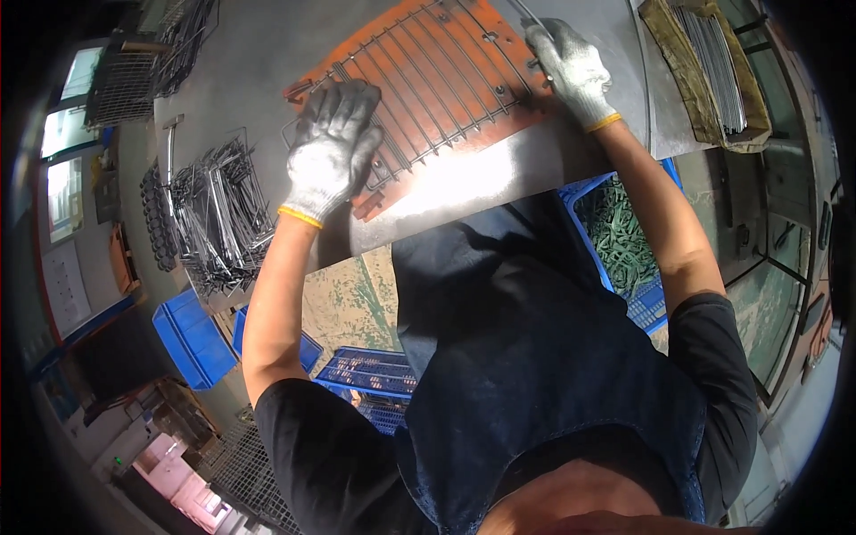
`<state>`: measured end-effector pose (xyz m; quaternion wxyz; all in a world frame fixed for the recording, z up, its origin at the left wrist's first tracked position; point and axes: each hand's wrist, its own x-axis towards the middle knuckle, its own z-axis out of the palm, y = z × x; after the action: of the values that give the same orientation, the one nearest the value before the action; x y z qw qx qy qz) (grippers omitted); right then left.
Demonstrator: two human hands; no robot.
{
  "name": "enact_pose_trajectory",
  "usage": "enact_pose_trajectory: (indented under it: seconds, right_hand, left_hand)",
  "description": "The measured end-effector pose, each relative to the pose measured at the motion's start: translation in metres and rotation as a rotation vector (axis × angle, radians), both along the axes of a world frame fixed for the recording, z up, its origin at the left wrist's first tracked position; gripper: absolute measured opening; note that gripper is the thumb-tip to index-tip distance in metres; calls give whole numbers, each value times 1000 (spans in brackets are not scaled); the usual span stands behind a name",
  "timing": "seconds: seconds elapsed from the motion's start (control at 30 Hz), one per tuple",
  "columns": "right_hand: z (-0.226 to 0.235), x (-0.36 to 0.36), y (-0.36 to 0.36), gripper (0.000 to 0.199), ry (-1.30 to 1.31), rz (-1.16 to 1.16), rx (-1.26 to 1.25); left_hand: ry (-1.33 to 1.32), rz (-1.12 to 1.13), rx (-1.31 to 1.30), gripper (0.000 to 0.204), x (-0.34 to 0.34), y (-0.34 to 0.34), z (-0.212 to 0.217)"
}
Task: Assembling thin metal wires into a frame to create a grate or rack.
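A grid of straight metal wires lies over an orange-red plate on the metal table. My left hand, in a white glove with a dark-stained back and fingers, rests palm down on the grid's left end, fingers stretched out. At the plate's right edge is my gloved right hand. Its fingers are bent together around a thin grey rod that runs up out of view; the glove partly hides the grip. Small clamps or stops sit at the plate's corners.
A pile of bent wire pieces lies at the table's left. On the right stands a worn container of straight rods. Below the table edge are a blue crate of green strips and other blue crates.
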<state>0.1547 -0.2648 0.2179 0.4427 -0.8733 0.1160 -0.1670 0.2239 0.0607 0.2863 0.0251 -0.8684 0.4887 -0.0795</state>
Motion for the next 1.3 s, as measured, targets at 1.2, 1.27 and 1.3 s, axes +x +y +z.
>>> enact_pose_trajectory:
  seconds: [1.2, 1.27, 1.3]
  right_hand:
    - [-5, -1, -11, 31, 46, 76, -356]
    - [1, 0, -5, 38, -7, -109, -67]
    - [2, -1, -4, 38, -12, -112, -70]
  left_hand:
    - [102, 76, -105, 61, -5, 1, 5]
    - [166, 88, -32, 74, -5, 0, -2]
    - [162, 85, -35, 74, -7, -4, -1]
